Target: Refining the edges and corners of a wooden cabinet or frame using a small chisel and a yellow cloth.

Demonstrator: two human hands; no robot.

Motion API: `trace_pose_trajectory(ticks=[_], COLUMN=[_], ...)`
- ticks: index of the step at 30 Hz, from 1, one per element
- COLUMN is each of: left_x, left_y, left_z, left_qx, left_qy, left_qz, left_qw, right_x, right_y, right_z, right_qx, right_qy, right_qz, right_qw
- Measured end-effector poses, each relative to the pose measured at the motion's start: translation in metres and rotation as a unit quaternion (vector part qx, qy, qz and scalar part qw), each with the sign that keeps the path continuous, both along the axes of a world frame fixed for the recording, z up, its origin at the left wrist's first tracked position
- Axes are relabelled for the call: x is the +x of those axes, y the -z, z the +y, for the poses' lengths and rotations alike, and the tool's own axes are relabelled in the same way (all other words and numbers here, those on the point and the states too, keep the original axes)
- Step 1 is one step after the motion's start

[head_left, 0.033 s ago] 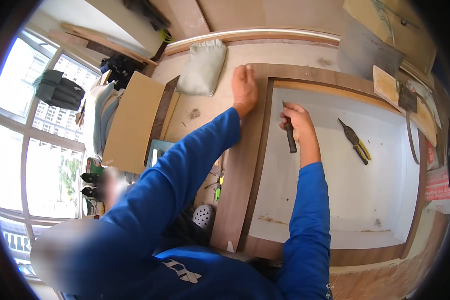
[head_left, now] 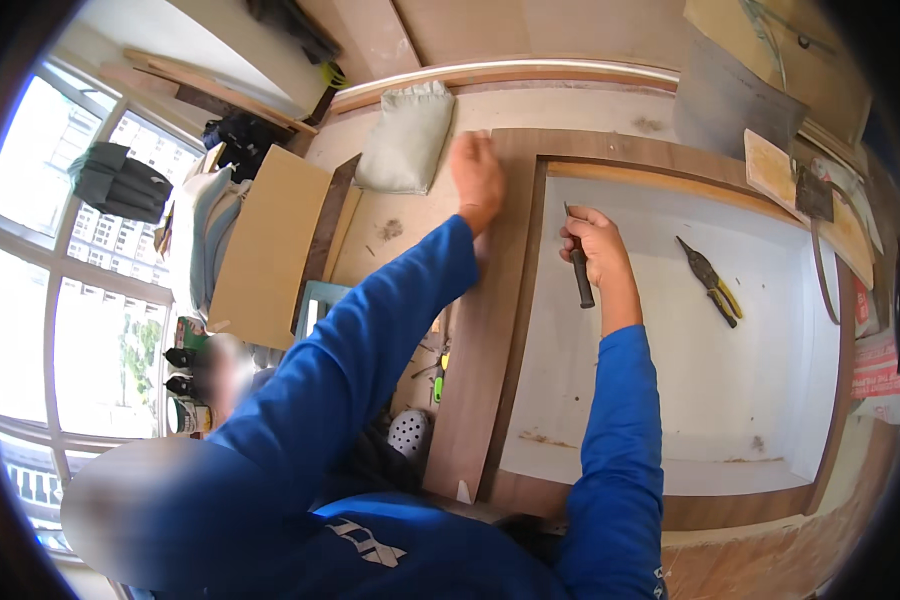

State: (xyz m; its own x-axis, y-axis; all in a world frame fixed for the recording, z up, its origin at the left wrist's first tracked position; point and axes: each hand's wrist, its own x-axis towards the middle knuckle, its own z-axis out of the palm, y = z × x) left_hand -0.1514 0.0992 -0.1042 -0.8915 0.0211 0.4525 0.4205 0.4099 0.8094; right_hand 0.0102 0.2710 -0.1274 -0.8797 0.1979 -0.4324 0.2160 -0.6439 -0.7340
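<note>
Two hands: left [head_left: 477, 178] flat on frame edge [head_left: 490, 300], right [head_left: 596, 246] gripping chisel [head_left: 579, 272].

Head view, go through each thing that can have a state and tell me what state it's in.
Left hand: open, flat on the wooden frame.
Right hand: closed around a dark-handled tool.
Yellow-handled snips: lying loose on the white panel, jaws look shut.
Grey sack: lying flat.

Bright daylight pours through the big window [head_left: 60, 300] on my left; plywood sheets [head_left: 270, 245] lean beside it, floor dusty.
</note>
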Motion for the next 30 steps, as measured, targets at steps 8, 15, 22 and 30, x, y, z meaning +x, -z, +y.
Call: trace_pose_trajectory(ticks=[8,15,22,30], left_x=[0.021,0.103,0.057,0.008], left_y=[-0.031,-0.045,-0.029,-0.036], left_z=[-0.096,0.006,0.062,0.027], left_qx=[-0.354,-0.42,-0.405,-0.237], left_qy=[-0.044,0.212,0.045,0.029], left_qz=[-0.091,0.153,0.026,-0.013], left_qw=[0.93,0.869,0.913,0.971], right_x=[0.019,0.007,0.006,-0.012], right_y=[0.011,0.018,0.019,-0.005], right_z=[0.022,0.01,0.009,-0.017], right_qx=[0.083,0.078,0.037,0.13], right_qy=[0.012,0.036,0.048,0.023], right_qz=[-0.002,0.003,-0.01,0.118], right_qw=[0.996,0.996,0.998,0.984])
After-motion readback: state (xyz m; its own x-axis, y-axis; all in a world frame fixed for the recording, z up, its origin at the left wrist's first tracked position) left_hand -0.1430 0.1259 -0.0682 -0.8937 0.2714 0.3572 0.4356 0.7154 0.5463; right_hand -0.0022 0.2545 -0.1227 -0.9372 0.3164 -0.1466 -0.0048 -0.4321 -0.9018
